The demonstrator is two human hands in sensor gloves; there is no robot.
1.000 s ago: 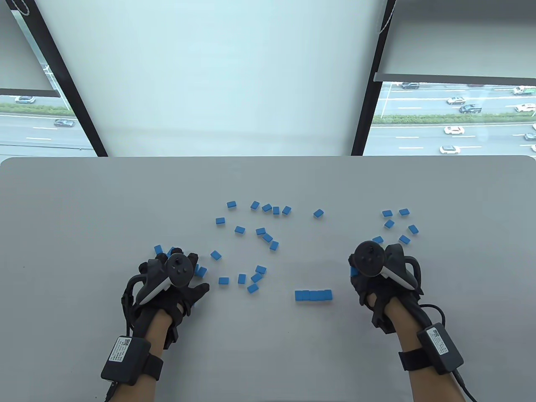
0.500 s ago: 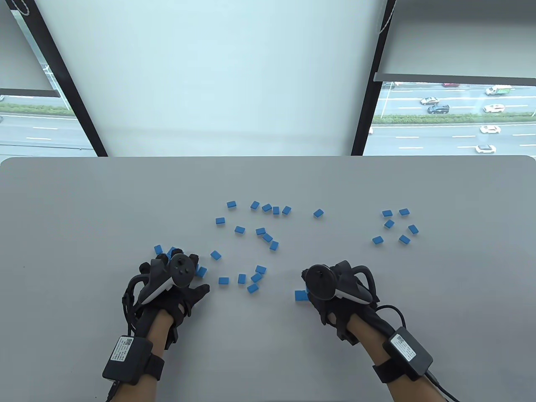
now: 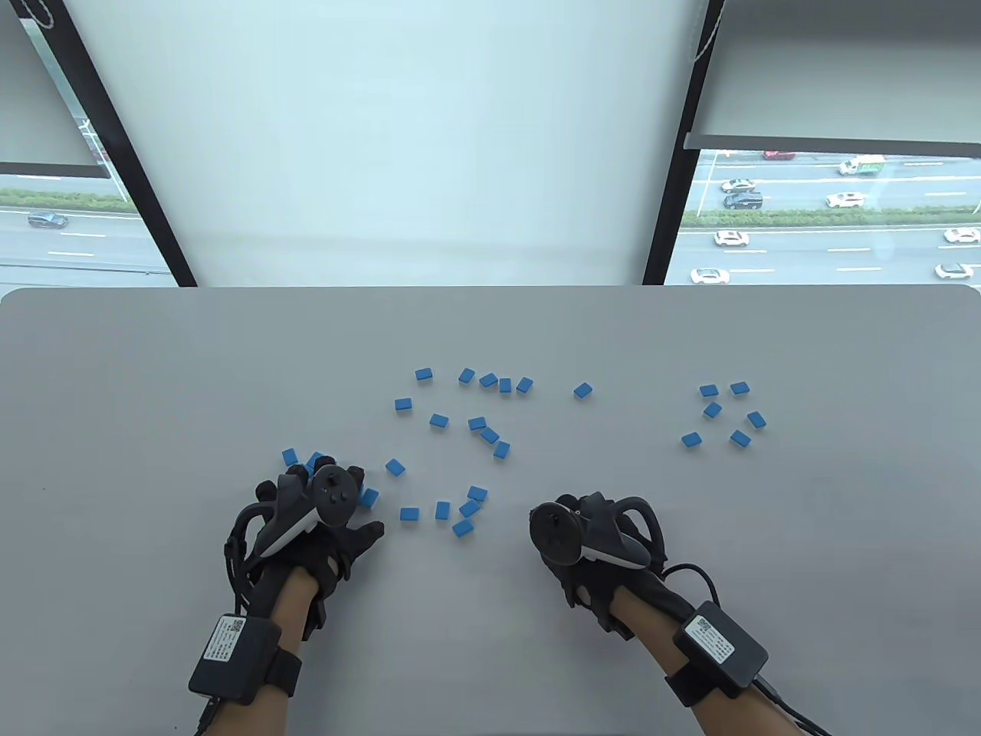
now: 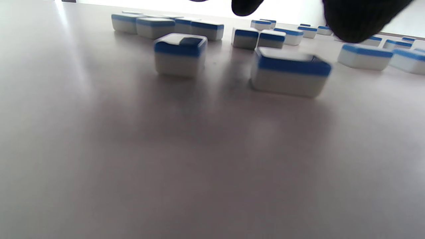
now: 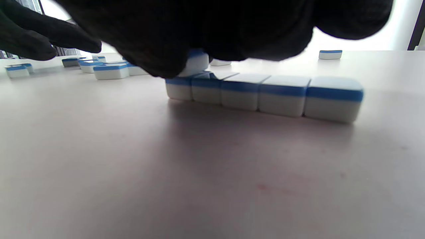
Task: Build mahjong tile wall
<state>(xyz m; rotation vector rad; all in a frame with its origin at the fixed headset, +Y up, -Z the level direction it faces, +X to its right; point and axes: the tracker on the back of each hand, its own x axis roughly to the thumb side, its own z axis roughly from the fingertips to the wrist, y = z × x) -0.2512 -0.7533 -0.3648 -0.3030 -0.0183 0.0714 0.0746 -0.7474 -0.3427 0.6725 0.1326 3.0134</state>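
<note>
Blue-backed white mahjong tiles lie on the grey table. A row of several tiles stands side by side; in the table view my right hand covers it. In the right wrist view my right hand holds one tile just above the row's left end. My left hand rests low over loose tiles at the left. Its fingertips hang free of the two nearest tiles, gripping nothing.
Loose tiles lie scattered in the middle, in a small group at the right and by my left hand. The table's far edge runs below a window.
My right hand has moved left and toward me from the right group of tiles, carrying a tile, and now covers the row. My left hand has stayed put.
</note>
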